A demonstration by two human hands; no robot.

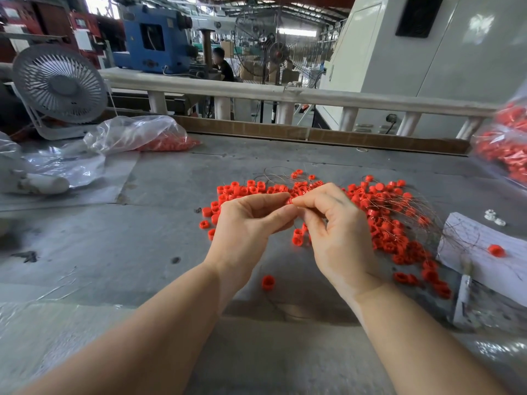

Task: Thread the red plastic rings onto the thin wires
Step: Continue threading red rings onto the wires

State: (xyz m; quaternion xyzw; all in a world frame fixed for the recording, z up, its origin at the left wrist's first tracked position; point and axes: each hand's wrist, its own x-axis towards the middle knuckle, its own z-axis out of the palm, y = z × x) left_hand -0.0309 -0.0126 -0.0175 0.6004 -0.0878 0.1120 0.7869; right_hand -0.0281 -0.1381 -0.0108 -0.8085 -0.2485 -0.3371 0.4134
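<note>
Grey bench (142,252) | my left hand (245,223) pinches a ring (289,200) over the pile (379,218) | my right hand (333,229) pinches wire, touching ring's right side

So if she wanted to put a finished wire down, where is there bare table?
Bare grey table lies left of the left hand, short of the clear bags. Behind and right of the right hand, loose red rings and wires crowd it.

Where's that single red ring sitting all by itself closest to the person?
In the head view, the lone red ring lies on the grey table between the two forearms, just below the left hand and right hand, nearer than the main pile of rings.
</note>
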